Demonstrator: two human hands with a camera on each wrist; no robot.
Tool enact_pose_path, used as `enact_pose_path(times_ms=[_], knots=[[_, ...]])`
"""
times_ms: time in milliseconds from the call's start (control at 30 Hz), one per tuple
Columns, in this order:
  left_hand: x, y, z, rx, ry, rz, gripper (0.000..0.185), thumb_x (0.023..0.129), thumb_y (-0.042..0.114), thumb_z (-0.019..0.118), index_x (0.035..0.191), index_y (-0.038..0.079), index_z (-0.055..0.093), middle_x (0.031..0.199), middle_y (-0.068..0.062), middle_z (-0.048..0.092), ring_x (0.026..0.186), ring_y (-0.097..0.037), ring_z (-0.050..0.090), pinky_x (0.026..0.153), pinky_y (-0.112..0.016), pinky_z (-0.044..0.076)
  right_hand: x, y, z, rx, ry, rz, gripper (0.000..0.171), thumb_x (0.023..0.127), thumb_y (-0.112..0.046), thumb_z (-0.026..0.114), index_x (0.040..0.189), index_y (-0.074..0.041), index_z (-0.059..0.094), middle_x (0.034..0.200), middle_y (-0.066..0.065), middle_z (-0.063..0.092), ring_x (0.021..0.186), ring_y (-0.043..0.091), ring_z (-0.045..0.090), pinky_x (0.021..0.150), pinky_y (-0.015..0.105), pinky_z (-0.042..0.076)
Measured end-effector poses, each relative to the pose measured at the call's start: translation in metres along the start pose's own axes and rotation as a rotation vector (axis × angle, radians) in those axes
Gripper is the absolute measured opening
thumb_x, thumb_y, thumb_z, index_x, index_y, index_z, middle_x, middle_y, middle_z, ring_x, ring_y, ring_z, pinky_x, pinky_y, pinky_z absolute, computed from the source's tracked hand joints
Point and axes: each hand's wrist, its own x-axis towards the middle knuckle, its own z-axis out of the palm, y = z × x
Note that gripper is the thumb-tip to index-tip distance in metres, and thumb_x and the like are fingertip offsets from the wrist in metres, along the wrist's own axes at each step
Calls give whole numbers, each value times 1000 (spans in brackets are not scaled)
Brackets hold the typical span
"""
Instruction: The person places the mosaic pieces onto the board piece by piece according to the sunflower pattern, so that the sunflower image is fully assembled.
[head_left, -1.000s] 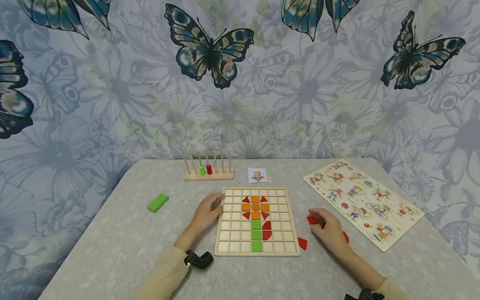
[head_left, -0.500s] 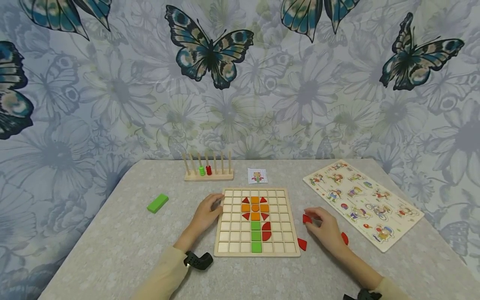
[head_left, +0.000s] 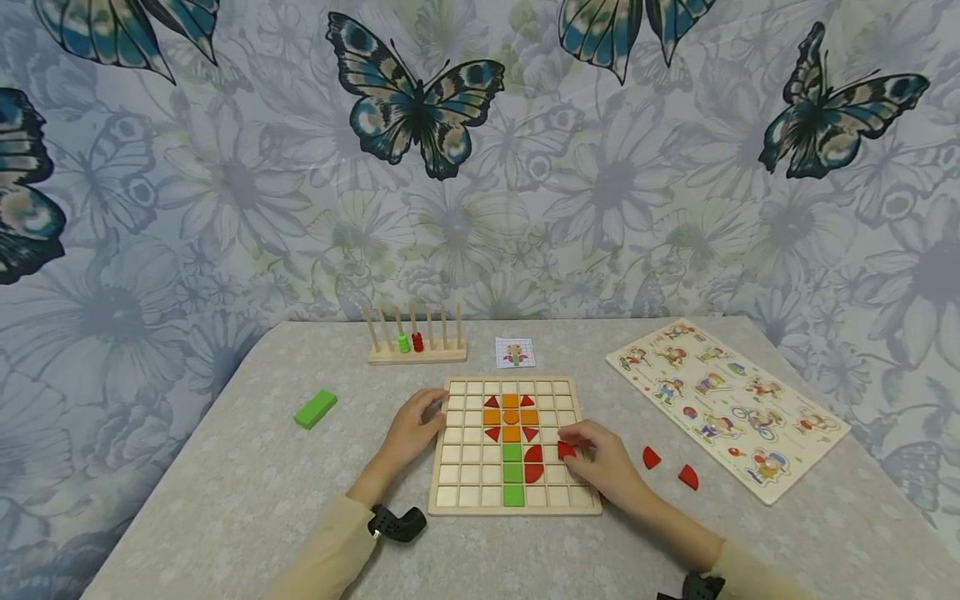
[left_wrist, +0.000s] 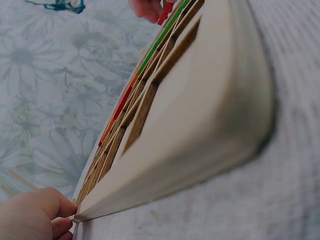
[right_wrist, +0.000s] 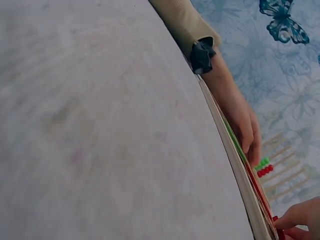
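Head view: a person's right hand [head_left: 603, 467] hovers over the right part of a wooden grid board [head_left: 514, 500], its grip closed in a pinch on a small red piece [head_left: 566, 451] just right of the red semicircle shapes already seated beside the green stem of a flower pattern. The left hand [head_left: 411, 429] rests against the board's left edge — fingers laid loosely on the frame, curled round nothing. The board lies near the front middle of the grey surface [head_left: 225, 500]. Two loose red pieces [head_left: 651, 457] lie on the surface between the board and a picture puzzle board [head_left: 780, 487] toward the right edge. A green block [head_left: 315, 407] sits toward the left edge; a peg rack [head_left: 416, 352] with green and red rings and a small pattern card [head_left: 515, 351] stand near the far edge.

Left wrist view: the board's pale edge [left_wrist: 210, 125] fills the frame, the left hand's fingertips [left_wrist: 57, 215] touching its near corner; the right hand with the red piece shows at the top.

Right wrist view: the board is seen edge-on [right_wrist: 235, 175] — the left hand [right_wrist: 245, 125] lies along its far side, and the right hand's fingertips [right_wrist: 295, 220] pinch the red piece at the lower right corner of the frame.
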Motion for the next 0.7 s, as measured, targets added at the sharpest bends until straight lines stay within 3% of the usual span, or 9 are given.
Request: enact_pose_path(times_ms=[267,700], knots=[[1,1,0,-10,-6,-16,40,92,11,58,131,6,55,137,-11,53,132,-30,46,111,-48,37,5,-6,12,47,-86,-18,32,77,3,71,108,-5,66,103,6,67,95,19,62,86,23,51],[2,-1,1,-13,0,-14,40,91,9,59,131,5,55,137,-12,53,133,-31,45,111,-49,36,7,-4,14,25,-35,-65,27,78,2,72,103,-8,69,100,4,69,92,16,63,83,21,52]])
